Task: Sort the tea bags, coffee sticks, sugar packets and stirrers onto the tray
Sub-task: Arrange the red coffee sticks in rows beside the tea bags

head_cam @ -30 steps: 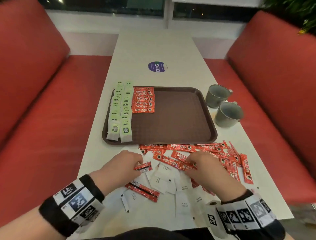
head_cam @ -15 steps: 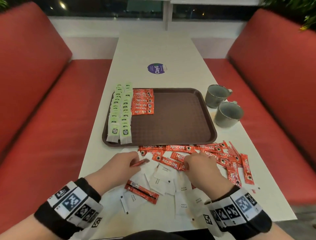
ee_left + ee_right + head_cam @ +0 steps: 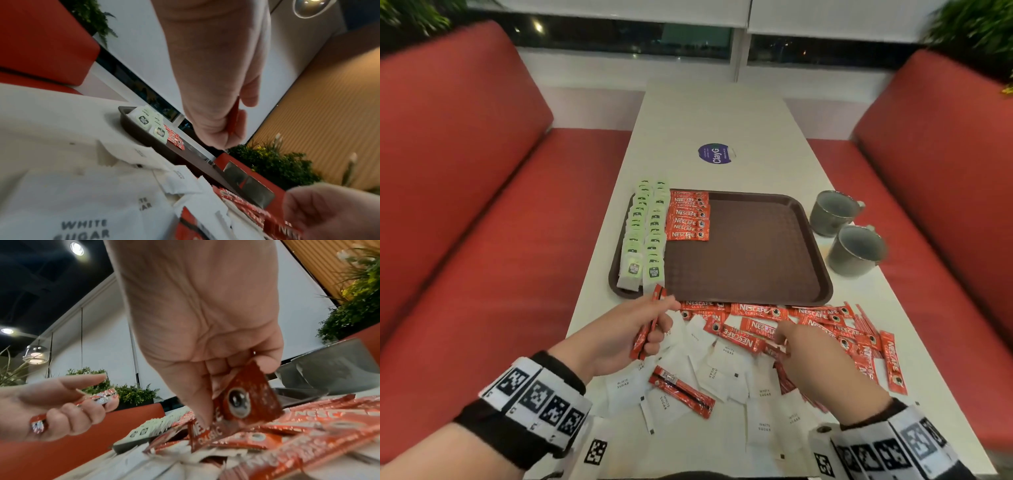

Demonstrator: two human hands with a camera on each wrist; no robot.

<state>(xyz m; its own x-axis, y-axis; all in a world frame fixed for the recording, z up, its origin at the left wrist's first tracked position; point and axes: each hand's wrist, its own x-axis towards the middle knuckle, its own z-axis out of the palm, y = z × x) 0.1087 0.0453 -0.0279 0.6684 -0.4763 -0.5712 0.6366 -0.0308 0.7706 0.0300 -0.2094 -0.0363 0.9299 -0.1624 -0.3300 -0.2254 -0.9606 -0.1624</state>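
My left hand (image 3: 654, 322) grips a red coffee stick (image 3: 650, 322) upright, just in front of the brown tray's (image 3: 756, 274) near left corner; the right wrist view shows the same stick (image 3: 96, 400) between its fingers. My right hand (image 3: 786, 342) pinches the end of another red coffee stick (image 3: 244, 395) and tilts it up off the pile of coffee sticks (image 3: 825, 322) in front of the tray. On the tray's left side lie two rows of green tea bags (image 3: 647, 236) and a short stack of coffee sticks (image 3: 690, 216). White sugar packets (image 3: 726, 377) are scattered near me.
Two grey mugs (image 3: 856, 250) stand right of the tray. A loose coffee stick (image 3: 681, 390) lies on the sugar packets between my hands. Red bench seats (image 3: 465, 240) flank the white table (image 3: 715, 116), which has a round purple sticker (image 3: 715, 153) beyond the tray.
My left hand has lifted its coffee stick off the table and turned it upright toward the tray's near left corner. My right hand stays at the pile, raising one stick's end.
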